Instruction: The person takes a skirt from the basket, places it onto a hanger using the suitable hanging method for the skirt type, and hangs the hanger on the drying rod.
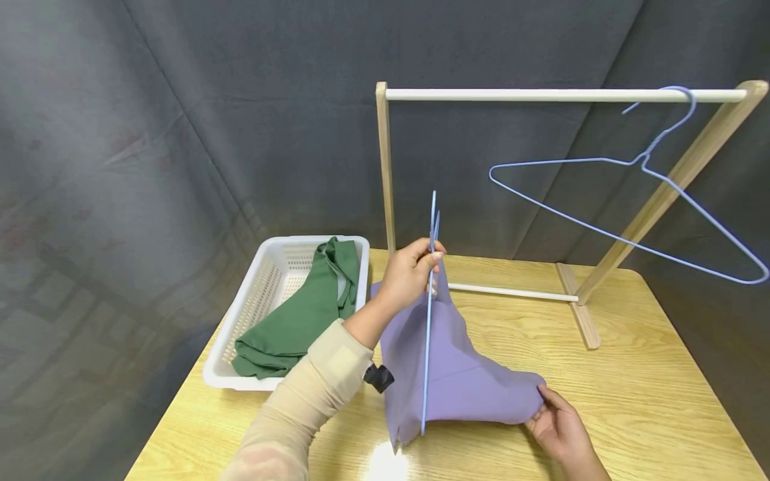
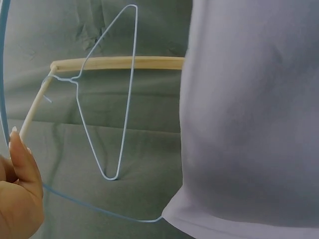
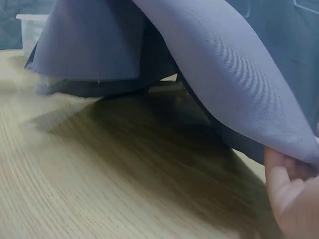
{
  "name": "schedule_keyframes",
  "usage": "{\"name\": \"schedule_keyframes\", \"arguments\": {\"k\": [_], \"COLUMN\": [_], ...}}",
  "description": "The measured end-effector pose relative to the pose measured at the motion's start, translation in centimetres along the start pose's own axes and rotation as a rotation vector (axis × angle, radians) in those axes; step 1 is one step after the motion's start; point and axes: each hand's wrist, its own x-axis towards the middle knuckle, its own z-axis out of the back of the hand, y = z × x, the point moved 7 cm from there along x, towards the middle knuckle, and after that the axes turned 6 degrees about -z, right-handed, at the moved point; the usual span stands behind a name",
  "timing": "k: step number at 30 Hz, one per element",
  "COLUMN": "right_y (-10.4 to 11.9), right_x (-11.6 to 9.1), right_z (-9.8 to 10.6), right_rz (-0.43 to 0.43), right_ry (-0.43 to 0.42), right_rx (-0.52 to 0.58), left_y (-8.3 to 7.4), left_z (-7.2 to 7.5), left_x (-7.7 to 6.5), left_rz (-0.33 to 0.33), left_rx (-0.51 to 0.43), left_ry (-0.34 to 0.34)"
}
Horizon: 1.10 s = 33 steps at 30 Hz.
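Over the table, left fingers grip blue hanger, right fingers pinch purple cloth

The left hand is gripping a blue hanger; past its fingers, lavender cloth is draping and another hanger is hanging.

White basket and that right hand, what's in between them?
In the head view, the purple cloth is between the white basket and the right hand, along with a blue hanger and the left sleeve.
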Motion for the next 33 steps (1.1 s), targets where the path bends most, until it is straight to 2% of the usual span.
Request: {"name": "schedule_keyframes", "arguments": {"k": [4, 6, 9, 13, 17, 21, 24, 27, 29, 33], "right_y": [0.1, 0.4, 0.9, 1.8, 2.5, 2.5, 1.9, 1.3, 1.1, 1.0], "right_x": [0.1, 0.2, 0.5, 1.1, 1.8, 2.4, 2.6, 2.7, 2.7, 2.8], "right_z": [1.6, 2.0, 2.0, 1.9, 1.8, 1.6, 1.4, 1.3, 1.3, 1.5], "right_rz": [-0.022, -0.027, -0.023, -0.021, -0.043, -0.12, -0.198, -0.244, -0.254, -0.251], "right_ry": [-0.365, -0.482, -0.545, -0.587, -0.603, -0.507, -0.389, -0.307, -0.289, -0.286], "right_rx": [-0.184, -0.246, -0.355, -0.613, -0.867, -1.004, -1.014, -0.975, -0.952, -0.94], "left_y": [-0.3, -0.7, -1.7, -3.3, -3.8, -3.7, -3.2, -2.4, -1.9, -2.1], "left_z": [-0.2, -0.3, -0.2, 0.0, 0.1, 0.2, 0.2, 0.1, 0.0, 0.1], "left_x": [0.0, -0.1, -0.3, -0.7, -0.8, -0.7, -0.5, -0.2, -0.1, 0.0], "left_rz": [0.006, 0.002, 0.004, 0.028, 0.04, 0.049, 0.047, 0.032, 0.02, -0.021], "left_rx": [-0.038, -0.049, -0.063, -0.101, -0.122, -0.119, -0.125, -0.116, -0.096, -0.078], "left_ry": [0.024, 0.034, 0.043, 0.05, 0.056, 0.054, 0.042, 0.025, 0.013, -0.019]}}
